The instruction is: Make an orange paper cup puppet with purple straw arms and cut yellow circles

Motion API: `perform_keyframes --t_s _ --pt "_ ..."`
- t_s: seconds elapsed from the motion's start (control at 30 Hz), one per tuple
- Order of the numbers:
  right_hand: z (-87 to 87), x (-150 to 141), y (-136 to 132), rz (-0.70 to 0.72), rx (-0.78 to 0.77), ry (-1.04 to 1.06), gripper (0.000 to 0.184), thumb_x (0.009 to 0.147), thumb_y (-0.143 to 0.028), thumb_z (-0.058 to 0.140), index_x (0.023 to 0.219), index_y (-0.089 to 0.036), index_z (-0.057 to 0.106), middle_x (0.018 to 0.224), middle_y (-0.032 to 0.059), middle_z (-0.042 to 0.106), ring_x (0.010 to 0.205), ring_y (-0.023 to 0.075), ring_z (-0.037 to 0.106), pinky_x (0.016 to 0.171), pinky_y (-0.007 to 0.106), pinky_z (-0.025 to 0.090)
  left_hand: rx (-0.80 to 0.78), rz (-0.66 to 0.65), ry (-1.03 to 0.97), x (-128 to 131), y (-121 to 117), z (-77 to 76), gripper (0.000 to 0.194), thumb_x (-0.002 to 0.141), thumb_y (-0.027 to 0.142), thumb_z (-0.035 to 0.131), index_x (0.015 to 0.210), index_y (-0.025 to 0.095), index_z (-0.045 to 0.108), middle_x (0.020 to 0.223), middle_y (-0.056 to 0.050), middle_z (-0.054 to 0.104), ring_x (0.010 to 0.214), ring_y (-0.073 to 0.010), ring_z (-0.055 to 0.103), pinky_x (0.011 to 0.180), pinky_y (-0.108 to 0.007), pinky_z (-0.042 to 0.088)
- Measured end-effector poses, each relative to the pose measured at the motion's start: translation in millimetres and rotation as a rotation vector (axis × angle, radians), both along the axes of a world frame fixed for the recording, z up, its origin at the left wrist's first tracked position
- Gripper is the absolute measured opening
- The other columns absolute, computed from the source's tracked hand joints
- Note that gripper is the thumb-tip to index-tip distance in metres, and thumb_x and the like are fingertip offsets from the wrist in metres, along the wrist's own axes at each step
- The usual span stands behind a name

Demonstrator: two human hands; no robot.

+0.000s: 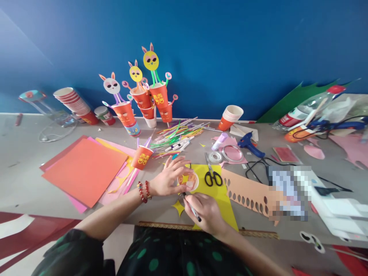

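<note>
My right hand (205, 212) is closed around a pen (196, 212); its upper end points at the round thing on the yellow paper. My left hand (172, 178) lies with fingers stretched over the left edge of that round, pale-rimmed thing (192, 183), its thumb near the pen. Orange and yellow show inside the rim, but I cannot tell what it is. Beneath it spreads a sheet of yellow paper (221, 209). Black-handled scissors (213, 178) rest on the sheet, right of my hands. A yellow paper scrap (178, 207) lies below my left hand.
Rabbit-faced paper-cup figures (123, 115) stand along the blue wall. Orange paper (86, 168) lies left, near a red cup (142, 157). Behind my hands are coloured sticks (181, 132). Rightward are a tape roll (215, 156), a blue glue gun (250, 145) and a cable (255, 168).
</note>
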State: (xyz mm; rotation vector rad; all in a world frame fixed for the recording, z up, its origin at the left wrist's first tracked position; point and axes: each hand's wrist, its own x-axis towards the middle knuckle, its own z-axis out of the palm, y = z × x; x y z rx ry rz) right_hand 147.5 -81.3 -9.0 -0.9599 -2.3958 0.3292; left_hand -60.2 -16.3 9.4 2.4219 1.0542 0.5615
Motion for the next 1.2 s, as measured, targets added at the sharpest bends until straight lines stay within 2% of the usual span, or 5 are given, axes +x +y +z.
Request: perform_keyframes --t_s 0.2,0.5,0.77,1.03,1.2 --pt "-11.0 -3 1 0.037 0.071 -0.019 0.024 0.086 -0.002 0.049 0.074 -0.022 0.054 0.062 -0.0008 0.061 0.057 0.0153 0.056 0.058 0.028 0.038 -0.014 0.019 -0.017 2 -3 0.2 0.053 0.087 0.05 0.062 0.133 0.026 0.055 0.15 -0.013 0.048 0.146 -0.0341 0.03 0.119 -0.059 0.012" --pt "-7.2 -11 0 0.017 0.169 -0.056 0.022 0.09 -0.005 0.046 0.078 -0.022 0.055 0.061 0.0001 0.058 0.057 0.0163 0.054 0.057 0.029 0.033 -0.043 0.024 -0.045 1 -4 -2.2 0.053 0.088 0.051 0.061 0.132 0.023 0.055 0.15 -0.012 0.048 0.147 -0.0333 0.028 0.12 -0.058 0.01" --pt "-4.0 2 -3 0.055 -0.018 -0.044 0.028 0.082 0.001 0.046 0.068 -0.022 0.043 0.06 -0.002 0.053 0.056 0.0141 0.05 0.056 0.027 0.032 -0.063 -0.005 -0.04 0 -1 -3.2 0.054 0.087 0.052 0.061 0.132 0.023 0.055 0.15 -0.013 0.047 0.147 -0.0353 0.026 0.12 -0.06 0.01" --pt "1.9 19 5 0.056 -0.082 0.088 0.021 0.093 -0.008 0.046 0.078 -0.021 0.052 0.065 0.0012 0.062 0.06 0.0152 0.059 0.059 0.025 0.039 -0.119 0.015 -0.074 2 -3 -0.5 0.055 0.086 0.055 0.061 0.131 0.024 0.056 0.151 -0.012 0.047 0.148 -0.0336 0.026 0.121 -0.056 0.006" --pt "0.0 28 12 0.009 -0.173 0.198 0.019 0.094 -0.012 0.049 0.078 -0.022 0.053 0.067 0.0006 0.063 0.059 0.0144 0.06 0.058 0.024 0.041 -0.116 0.015 -0.091 2 -2 -2.0 0.055 0.086 0.055 0.061 0.131 0.024 0.055 0.151 -0.012 0.047 0.147 -0.0344 0.027 0.121 -0.057 0.006"
